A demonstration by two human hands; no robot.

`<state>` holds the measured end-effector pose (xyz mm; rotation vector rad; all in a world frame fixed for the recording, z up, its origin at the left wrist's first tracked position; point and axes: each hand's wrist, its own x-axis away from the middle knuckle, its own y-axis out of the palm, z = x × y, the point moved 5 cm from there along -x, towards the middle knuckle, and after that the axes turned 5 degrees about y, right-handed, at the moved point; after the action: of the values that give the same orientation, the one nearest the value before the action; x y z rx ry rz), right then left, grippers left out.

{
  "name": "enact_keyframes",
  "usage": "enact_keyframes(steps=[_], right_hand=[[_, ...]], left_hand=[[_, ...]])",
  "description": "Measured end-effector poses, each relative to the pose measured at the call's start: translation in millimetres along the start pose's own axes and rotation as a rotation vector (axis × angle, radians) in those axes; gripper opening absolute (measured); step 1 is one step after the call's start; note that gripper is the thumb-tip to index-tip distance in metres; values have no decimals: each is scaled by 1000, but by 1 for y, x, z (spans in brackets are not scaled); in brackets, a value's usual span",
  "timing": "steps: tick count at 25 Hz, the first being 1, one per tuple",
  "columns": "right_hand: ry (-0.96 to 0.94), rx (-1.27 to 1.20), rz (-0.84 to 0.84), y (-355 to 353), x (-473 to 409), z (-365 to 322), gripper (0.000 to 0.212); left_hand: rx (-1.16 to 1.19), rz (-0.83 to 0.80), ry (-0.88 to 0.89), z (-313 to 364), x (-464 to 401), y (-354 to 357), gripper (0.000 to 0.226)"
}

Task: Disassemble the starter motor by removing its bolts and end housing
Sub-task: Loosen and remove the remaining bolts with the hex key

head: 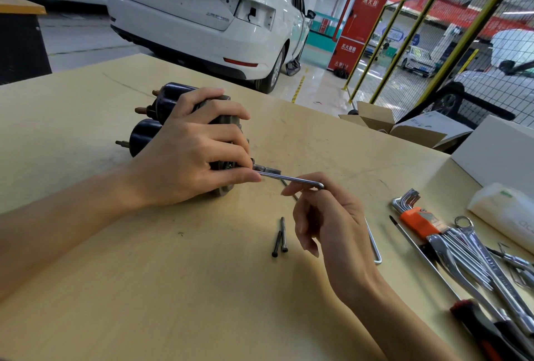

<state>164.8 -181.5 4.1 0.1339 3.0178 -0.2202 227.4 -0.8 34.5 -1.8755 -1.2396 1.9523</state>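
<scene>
A: Item one?
B: Starter motor (161, 117), lying on the pale wooden worktop (144, 288) at ten o'clock; left hand (187, 152) fingers wrapped round its housing.
A: Tool?
B: Hex key (291, 178), tip at the motor's end, right hand (326, 222) fingers pinching the bend.
A: Loose parts?
B: Two bolts (281, 237) at centre. Wrenches (474, 250) at four o'clock.
A: Room?
B: Garage; white car (208, 7) at twelve, mesh fence (450, 42) at two.

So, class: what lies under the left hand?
The starter motor on the table, gripped by the left hand. Its middle is hidden by the fingers; only dark ends show.
</scene>
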Motion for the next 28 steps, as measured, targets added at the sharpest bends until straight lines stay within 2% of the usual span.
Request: enact_keyframes(steps=[5,9,12,18,28], right_hand=[[19,37,82,-1,0,3,37],[42,-25,171,-7,-1,5,29],[51,-76,166,-8,-2,4,24],[139,-136,76,-3,-3,8,48],[218,-277,-78,3,-8,14,59]], left_hand=[[3,13,-6,-1,0,0,26],[7,17,-10,-1,0,0,27],[8,21,-15,0,0,0,27],[14,16,-24,-1,0,-1,27],[-7,13,-16,-1,1,0,27]])
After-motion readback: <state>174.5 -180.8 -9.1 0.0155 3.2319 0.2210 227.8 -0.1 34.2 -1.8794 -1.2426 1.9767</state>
